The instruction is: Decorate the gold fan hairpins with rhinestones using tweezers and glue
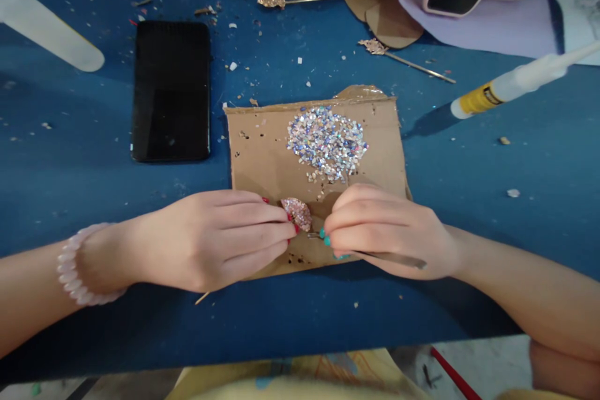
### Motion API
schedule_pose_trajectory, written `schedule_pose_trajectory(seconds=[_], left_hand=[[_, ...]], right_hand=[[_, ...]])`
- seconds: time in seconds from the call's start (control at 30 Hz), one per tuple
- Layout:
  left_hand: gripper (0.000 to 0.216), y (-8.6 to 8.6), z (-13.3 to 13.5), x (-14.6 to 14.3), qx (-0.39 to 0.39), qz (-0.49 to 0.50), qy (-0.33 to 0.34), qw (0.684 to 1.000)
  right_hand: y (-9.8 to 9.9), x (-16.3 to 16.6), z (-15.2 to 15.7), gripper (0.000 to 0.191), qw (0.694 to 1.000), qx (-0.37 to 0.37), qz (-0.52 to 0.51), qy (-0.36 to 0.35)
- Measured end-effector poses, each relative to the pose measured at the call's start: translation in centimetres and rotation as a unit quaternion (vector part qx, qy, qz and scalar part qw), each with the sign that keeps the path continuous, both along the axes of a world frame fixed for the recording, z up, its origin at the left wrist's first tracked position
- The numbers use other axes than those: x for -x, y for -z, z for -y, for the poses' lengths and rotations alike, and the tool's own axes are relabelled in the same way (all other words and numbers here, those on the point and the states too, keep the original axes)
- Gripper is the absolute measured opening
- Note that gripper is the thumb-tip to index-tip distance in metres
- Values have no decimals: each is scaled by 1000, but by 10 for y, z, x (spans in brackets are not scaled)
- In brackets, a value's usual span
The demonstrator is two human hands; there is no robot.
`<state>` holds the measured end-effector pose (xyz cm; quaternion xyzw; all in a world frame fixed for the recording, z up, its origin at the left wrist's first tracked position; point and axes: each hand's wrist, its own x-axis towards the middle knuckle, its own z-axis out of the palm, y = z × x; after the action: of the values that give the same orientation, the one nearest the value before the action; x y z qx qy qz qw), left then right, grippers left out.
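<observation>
The left hand [206,240] holds a glittering pink fan-shaped ornament [299,212]. At its four o'clock, the right hand [389,228] pinches slim metal tweezers [398,259].

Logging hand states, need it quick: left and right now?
Left hand: closed, holding the pink glittery ornament.
Right hand: closed, holding a slim metal tool, apparently tweezers, tip near the ornament.

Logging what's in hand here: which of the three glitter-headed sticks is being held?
The held stick, over the cardboard, pinched in the left hand. The top-centre stick and the one to its lower right lie on the blue table.
</observation>
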<state>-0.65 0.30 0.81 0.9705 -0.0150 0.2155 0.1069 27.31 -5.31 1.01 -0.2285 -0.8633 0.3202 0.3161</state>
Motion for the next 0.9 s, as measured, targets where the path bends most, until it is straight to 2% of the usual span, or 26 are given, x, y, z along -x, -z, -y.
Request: schedule_pose_trajectory(seconds=[0.27, 0.5, 0.9], left_hand=[[31, 1, 0, 2, -6, 3, -3, 1000], [32, -2, 0, -1, -18, 1, -2, 1000], [34, -2, -1, -1, -26, -5, 1, 1000]], right_hand=[[0, 0, 0, 7, 1000, 3, 6, 2], [0, 0, -1, 16, 1000, 3, 5, 1], [-2, 0, -2, 12, 1000, -9, 2, -1]])
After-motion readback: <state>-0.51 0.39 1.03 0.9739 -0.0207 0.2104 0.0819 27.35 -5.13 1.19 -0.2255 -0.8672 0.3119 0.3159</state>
